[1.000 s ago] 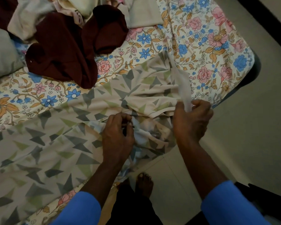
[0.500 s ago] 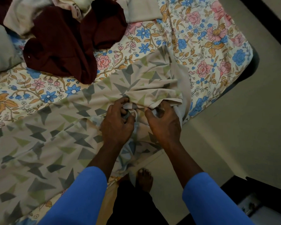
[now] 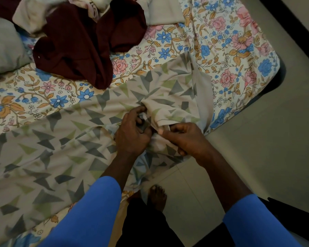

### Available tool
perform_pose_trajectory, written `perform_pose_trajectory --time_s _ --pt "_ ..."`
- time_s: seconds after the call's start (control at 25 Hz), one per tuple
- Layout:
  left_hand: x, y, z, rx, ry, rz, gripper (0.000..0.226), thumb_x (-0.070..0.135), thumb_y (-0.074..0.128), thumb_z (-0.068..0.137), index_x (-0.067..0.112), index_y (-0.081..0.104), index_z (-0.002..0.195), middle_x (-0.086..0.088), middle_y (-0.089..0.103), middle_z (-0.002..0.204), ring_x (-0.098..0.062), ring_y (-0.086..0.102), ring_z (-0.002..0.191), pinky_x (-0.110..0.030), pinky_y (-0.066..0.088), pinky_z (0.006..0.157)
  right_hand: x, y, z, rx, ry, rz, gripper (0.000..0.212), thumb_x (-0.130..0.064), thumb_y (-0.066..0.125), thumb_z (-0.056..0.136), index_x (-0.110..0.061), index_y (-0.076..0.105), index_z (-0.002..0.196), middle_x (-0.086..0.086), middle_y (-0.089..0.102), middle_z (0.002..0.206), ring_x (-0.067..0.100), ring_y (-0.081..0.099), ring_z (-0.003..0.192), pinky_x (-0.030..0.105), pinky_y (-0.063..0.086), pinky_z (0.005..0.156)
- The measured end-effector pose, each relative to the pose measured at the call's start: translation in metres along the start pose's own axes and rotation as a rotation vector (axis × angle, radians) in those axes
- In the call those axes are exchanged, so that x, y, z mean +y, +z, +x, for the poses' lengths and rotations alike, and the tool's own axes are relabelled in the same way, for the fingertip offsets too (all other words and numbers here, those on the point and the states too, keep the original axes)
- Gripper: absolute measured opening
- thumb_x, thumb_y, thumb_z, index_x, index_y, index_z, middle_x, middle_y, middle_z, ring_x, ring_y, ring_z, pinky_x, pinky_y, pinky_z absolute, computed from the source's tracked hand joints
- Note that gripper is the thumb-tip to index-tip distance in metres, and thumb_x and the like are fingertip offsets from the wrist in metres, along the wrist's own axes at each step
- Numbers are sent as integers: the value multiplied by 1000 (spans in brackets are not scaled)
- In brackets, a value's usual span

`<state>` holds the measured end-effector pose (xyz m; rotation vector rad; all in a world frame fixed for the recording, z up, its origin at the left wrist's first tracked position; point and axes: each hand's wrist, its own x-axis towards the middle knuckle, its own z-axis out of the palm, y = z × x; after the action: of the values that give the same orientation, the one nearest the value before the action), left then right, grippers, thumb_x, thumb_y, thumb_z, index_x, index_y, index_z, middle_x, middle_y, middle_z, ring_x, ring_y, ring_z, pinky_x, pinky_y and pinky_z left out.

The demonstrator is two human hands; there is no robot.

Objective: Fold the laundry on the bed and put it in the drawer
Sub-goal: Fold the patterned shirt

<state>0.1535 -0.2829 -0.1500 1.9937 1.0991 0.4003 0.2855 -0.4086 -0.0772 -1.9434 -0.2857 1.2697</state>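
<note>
Item 1. Triangle-print cloth (image 3: 52, 148), one piece: cream ground with grey and green triangles. It lies spread across the bed (image 3: 230, 41), reaching far to the left of both hands, and its near corner is bunched at the bed's edge between them.

Item 2. Left hand (image 3: 132, 134), one. The fingers are curled and clench a gathered fold of the triangle-print cloth.

Item 3. Right hand (image 3: 185, 139), one, just beside the left. Thumb and fingers pinch the cloth's turned edge, and a plain grey strip of the cloth rises just beyond its knuckles.

Item 4. Maroon garment (image 3: 75, 50), one, crumpled on the floral bedsheet, well beyond the left hand and to its left.

Item 5. Pale clothes (image 3: 30, 18), a heap of uncertain number, further beyond the maroon garment.

Item 6. Blue sleeves, two: left (image 3: 89, 216) and right (image 3: 253, 223), one behind each forearm.

Item 7. Bare foot (image 3: 157, 196), one, on the floor (image 3: 266, 148) below the hands.
</note>
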Motion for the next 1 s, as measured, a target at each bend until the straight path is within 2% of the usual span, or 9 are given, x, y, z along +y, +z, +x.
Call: perform_pose_trajectory --time_s 0.08,0.16,0.24,0.4,0.52,0.68,0.84,0.92,1.0 --pt "3 -2 -4 8 8 2 62 35 80 82 26 53 137 7 57 107 -11 56 86 -28 46 74 1 0 -5 -58 143 202 32 -48 79 87 -16 72 85 -5 55 59 5 44 41 23 36 42" --pt "12 -4 -14 28 107 65 52 36 77 84 21 55 129 6 54 106 -10 53 87 -30 48 72 -2 5 -2 -106 299 686 38 -46 72 92 -22 59 66 -8 38 48 5 34 37 20 28 44" --pt "22 -2 -27 54 227 151 42 47 71 87 17 59 115 3 52 100 -11 51 85 -28 44 69 -2 9 3 -32 300 882 39 -37 63 99 -22 53 64 -9 36 41 3 30 34 21 23 46" --pt "42 9 -40 110 74 165 54 69 66 81 21 56 105 4 54 98 -16 55 87 -39 51 72 3 7 3 45 146 736 32 -24 59 100 -20 53 69 -8 36 45 7 25 38 27 22 50" --pt "61 23 -44 186 -106 131 62 66 70 74 24 49 113 5 55 106 -19 57 97 -46 52 82 7 -5 3 -59 113 703 24 -22 59 98 -18 58 75 -9 34 46 7 25 37 24 23 44" --pt "84 41 -29 276 -219 88 59 55 70 74 24 46 120 5 54 111 -20 57 106 -44 43 90 3 -26 7 -142 100 651 26 -22 58 100 -21 57 74 -9 34 45 6 26 36 22 22 41" --pt "73 47 -23 317 -203 -5 30 29 63 79 23 54 108 5 56 101 -22 59 92 -46 50 81 7 -32 18 160 155 646 18 -29 65 96 -23 60 80 -7 43 59 8 35 50 22 30 48" --pt "70 45 -29 316 -141 23 25 27 59 79 20 58 103 1 57 95 -23 58 83 -42 52 72 6 -30 26 330 171 770 16 -29 66 92 -22 61 79 -9 48 60 8 40 51 21 32 47" --pt "69 42 -36 270 -71 70 26 30 56 78 19 62 101 1 57 88 -19 55 77 -36 47 67 8 -26 32 582 95 669 7 -22 70 86 -24 67 80 -8 60 72 11 55 66 23 46 53"
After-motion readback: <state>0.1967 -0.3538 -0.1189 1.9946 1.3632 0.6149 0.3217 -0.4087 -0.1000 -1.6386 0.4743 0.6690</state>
